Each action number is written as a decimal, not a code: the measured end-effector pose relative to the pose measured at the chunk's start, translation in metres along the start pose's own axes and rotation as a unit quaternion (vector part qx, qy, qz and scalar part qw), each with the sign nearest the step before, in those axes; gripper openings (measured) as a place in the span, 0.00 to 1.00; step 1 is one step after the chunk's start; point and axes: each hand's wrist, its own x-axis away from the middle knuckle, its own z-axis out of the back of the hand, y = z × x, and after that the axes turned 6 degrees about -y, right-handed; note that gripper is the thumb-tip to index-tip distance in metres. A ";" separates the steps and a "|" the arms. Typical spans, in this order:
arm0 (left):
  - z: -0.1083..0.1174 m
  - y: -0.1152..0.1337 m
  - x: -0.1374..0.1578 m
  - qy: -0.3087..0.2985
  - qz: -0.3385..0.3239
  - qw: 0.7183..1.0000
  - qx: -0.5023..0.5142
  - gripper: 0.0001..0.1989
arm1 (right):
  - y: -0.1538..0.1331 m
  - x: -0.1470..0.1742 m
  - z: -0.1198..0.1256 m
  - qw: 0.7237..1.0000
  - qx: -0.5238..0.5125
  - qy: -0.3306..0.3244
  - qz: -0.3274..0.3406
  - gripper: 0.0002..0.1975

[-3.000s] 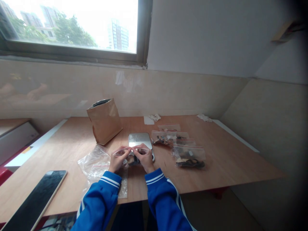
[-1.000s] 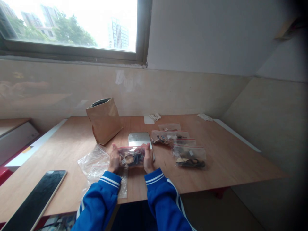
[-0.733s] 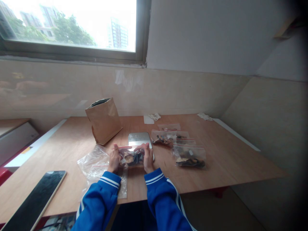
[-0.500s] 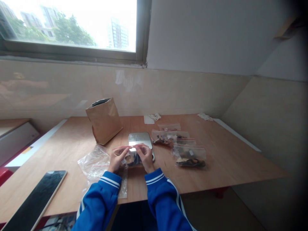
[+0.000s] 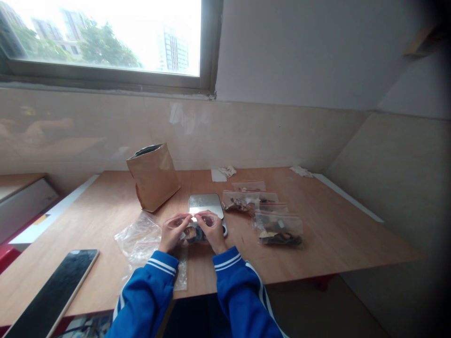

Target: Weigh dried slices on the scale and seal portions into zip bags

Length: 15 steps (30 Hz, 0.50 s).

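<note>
My left hand (image 5: 172, 231) and my right hand (image 5: 212, 230) pinch the red-lined top of a clear zip bag (image 5: 192, 234), their fingertips close together at its middle. Dark and light-brown dried pieces lie inside the bag; what they are I cannot make out. Parts of the bag are hidden behind my fingers. Just beyond it sits a flat scale (image 5: 204, 202) with a shiny metal top. Left of my left hand, empty clear plastic bags (image 5: 139, 237) lie loosely heaped, some reaching under my left wrist.
A brown paper bag (image 5: 155, 178) stands with its top open at back left. Several filled zip bags (image 5: 280, 230) lie on the right. A phone (image 5: 52, 291) rests near the left front edge. Crumpled tissue (image 5: 227, 171) lies by the wall on the wooden table (image 5: 338, 225).
The zip bag's top edge was nearly straight and now bows apart on both sides of my fingertips. Both hands stay in almost the same place.
</note>
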 end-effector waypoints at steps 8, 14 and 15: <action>-0.001 -0.002 0.002 -0.004 -0.010 1.000 -0.012 0.15 | -0.005 0.002 0.000 0.999 0.025 0.020 0.001 0.09; 0.000 -0.001 0.001 -0.009 -0.025 1.000 -0.007 0.13 | -0.004 0.003 0.000 0.999 0.031 0.035 -0.006 0.09; 0.001 -0.001 0.001 -0.006 -0.025 1.000 -0.005 0.13 | -0.004 0.003 -0.001 0.999 0.032 0.036 -0.007 0.10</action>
